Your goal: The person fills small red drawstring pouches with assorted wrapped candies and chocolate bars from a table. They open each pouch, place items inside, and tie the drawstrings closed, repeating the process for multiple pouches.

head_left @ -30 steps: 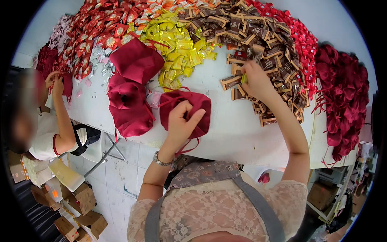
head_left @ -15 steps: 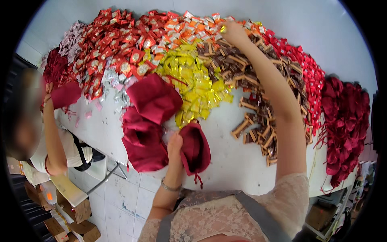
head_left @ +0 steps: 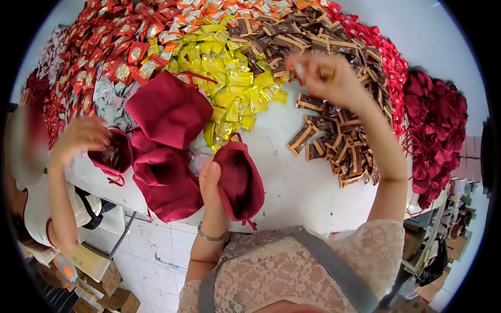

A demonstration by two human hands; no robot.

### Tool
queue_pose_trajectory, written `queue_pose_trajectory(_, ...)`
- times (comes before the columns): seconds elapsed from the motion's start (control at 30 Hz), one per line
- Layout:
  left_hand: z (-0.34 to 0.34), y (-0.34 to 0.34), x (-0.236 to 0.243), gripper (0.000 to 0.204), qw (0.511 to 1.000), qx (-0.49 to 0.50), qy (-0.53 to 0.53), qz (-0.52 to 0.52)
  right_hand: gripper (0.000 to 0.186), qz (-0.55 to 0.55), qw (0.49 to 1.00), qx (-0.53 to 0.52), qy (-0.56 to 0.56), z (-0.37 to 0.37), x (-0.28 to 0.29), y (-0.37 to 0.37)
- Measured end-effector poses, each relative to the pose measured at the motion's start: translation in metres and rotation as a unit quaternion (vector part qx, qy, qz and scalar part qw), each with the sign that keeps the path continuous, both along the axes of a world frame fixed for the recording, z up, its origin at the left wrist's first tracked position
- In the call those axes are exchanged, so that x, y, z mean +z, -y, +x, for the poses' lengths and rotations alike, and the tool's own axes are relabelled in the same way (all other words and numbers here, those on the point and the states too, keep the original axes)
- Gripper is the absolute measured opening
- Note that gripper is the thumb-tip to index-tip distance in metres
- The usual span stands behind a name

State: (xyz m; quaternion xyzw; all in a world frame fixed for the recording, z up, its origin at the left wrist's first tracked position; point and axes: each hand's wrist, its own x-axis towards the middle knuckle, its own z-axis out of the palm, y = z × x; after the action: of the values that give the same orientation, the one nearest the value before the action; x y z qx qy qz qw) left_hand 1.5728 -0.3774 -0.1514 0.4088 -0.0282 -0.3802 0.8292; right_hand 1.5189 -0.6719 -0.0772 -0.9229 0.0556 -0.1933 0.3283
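My left hand (head_left: 210, 182) is closed on the near side of an open maroon drawstring pouch (head_left: 237, 175), its mouth tilted up and its inside dark. Over the brown-wrapped bars (head_left: 305, 40) hovers my right hand (head_left: 336, 81), its fingers curled round small wrapped packets, partly whitish; motion blurs them. Left of my left hand, more maroon pouches (head_left: 169, 109) lie bunched together, one with its mouth open. Yellow packets (head_left: 229, 83) lie between these pouches and the bars.
Red packets (head_left: 112, 47) and orange-white packets (head_left: 209, 9) cover the back of the white table (head_left: 284, 193). Flat maroon pouches (head_left: 436, 130) are heaped at the right. At the left, a co-worker's hand (head_left: 83, 138) is over another open pouch (head_left: 112, 154) with packets inside.
My right hand has come back nearer from the orange-white packets to above the bars. My left hand keeps the pouch. The co-worker's pouch now stands beside the bunched ones. The view has shifted.
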Motion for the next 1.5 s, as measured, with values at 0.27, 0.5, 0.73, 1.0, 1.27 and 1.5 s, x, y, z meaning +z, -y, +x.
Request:
queue_pose_trajectory(0.27,-0.011,0.002,0.005,0.027,0.996,0.003,0.084,0.025,0.015,-0.414,0.849,-0.151,-0.292,-0.047,-0.062,0.002)
queue_pose_trajectory(0.5,-0.030,-0.009,0.052,0.011,0.923,-0.019,0.358,0.140,0.012,-0.377,0.865,-0.179,-0.277,-0.047,-0.065,-0.002)
queue_pose_trajectory(0.73,-0.041,0.000,0.049,0.013,0.832,0.011,0.491,0.257,0.009,0.259,0.956,-0.125,0.054,-0.075,0.003,-0.051)
queue_pose_trajectory(1.0,-0.078,0.021,0.044,0.014,0.702,0.034,0.618,0.352,0.018,-0.249,0.921,0.032,-0.299,-0.084,-0.008,-0.154)
queue_pose_trajectory(1.27,-0.093,0.017,0.045,0.022,0.808,0.090,0.536,0.226,0.028,-0.088,0.949,0.134,-0.272,-0.058,-0.047,-0.130)
queue_pose_trajectory(1.5,-0.081,-0.014,0.072,0.053,0.808,-0.098,0.477,0.331,0.032,-0.001,0.953,0.225,-0.200,-0.103,0.051,-0.133)
